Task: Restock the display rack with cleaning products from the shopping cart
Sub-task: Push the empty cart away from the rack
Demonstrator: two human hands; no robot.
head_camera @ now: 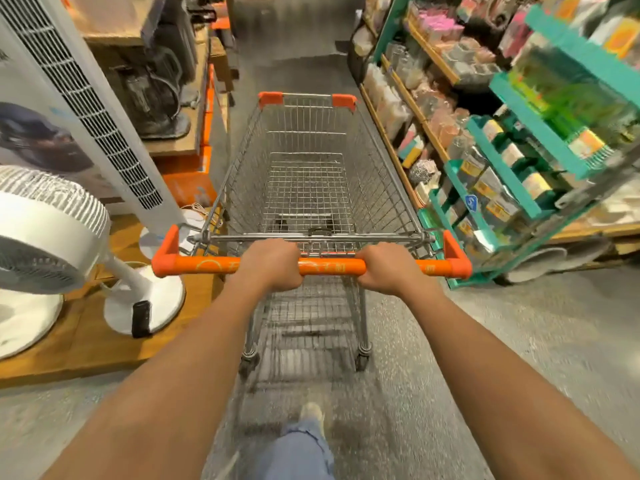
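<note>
Both hands wrapped tight around the orange handle [329, 266] of the shopping cart [308, 174]: left hand [272, 263] just left of the middle, right hand [388, 270] just right of it, knuckles up, fingers curled under the bar. Cart basket showing nothing but bare wire mesh, no cleaning products visible inside. Parked in the aisle on the grey speckled floor [519, 341]. Teal display rack [512, 174] just beside the cart on the right, tiers packed with boxed and bagged goods, too blurry to read labels. Over on the left, a white tower fan [86, 98] and a round pedestal fan [45, 244] standing on a low wooden platform [86, 337]. One shoe [311, 414] and a blue trouser leg [298, 455] down below the handle.
</note>
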